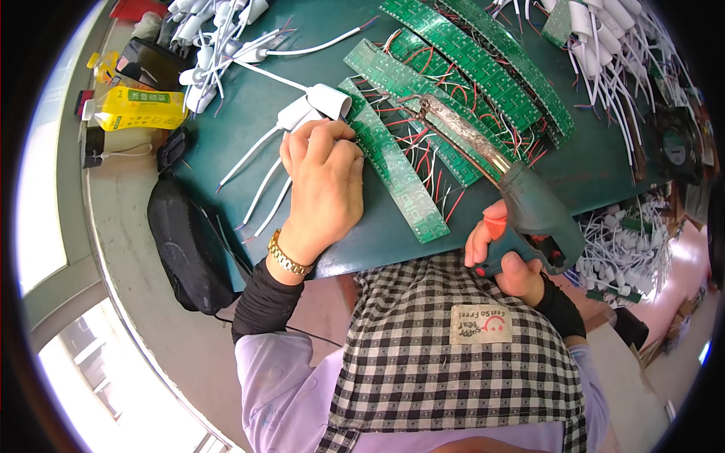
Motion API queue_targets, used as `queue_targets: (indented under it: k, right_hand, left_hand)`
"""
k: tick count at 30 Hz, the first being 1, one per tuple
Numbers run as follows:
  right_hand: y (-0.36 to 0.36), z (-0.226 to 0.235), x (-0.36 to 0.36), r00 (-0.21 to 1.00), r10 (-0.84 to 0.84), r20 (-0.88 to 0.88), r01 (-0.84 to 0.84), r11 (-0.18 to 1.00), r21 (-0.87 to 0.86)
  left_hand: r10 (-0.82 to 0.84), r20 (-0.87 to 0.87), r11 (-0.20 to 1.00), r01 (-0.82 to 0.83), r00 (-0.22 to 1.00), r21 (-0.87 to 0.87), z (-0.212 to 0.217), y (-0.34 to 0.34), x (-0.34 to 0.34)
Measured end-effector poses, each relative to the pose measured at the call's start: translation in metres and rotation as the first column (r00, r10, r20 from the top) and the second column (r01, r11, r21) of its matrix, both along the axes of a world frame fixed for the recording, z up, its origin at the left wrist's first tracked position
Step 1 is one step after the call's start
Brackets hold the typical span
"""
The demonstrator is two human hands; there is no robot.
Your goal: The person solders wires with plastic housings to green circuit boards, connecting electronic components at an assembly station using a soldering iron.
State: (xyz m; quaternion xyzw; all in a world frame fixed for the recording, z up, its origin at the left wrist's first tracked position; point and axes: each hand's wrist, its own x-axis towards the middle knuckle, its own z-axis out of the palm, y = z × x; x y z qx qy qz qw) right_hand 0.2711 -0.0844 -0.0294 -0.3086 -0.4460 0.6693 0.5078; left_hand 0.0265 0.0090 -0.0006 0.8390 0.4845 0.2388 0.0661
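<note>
My right hand (513, 260) is wrapped round the grip of a dark green soldering gun (540, 211), with a finger at its red trigger. The gun's long metal barrel points up and left over the boards, its tip above a green circuit board strip (396, 166). My left hand (325, 181) has its fingers curled together at that strip's left edge, beside white cylindrical sockets (298, 113) with white cables. Whatever lies between those fingertips is hidden. One white socket (330, 100) rests against the strip's upper end.
More green circuit strips (468, 68) with red and white wires lie beyond. Piles of white sockets with cables sit at the far left (200, 57) and far right (604, 38). A yellow bottle (143, 108) and a black pouch (189, 245) are along the left side.
</note>
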Motion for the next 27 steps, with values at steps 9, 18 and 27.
queue_targets:
  k: [9,18,27]
  right_hand:
    - [0.000,0.007,-0.005,0.998,0.002,0.058,-0.002,1.000,0.010]
    - [0.000,0.013,-0.005,0.996,0.010,0.084,-0.010,1.000,-0.001]
    - [-0.004,0.007,-0.005,0.997,-0.017,0.078,0.016,1.000,0.009]
  left_hand:
    - [0.010,0.097,1.000,-0.010,0.995,-0.007,-0.003,0.003,-0.002]
    - [0.029,0.220,0.999,-0.025,0.975,-0.019,-0.002,0.002,-0.005]
    - [-0.011,0.089,1.000,0.011,0.996,0.000,-0.004,0.002,-0.005]
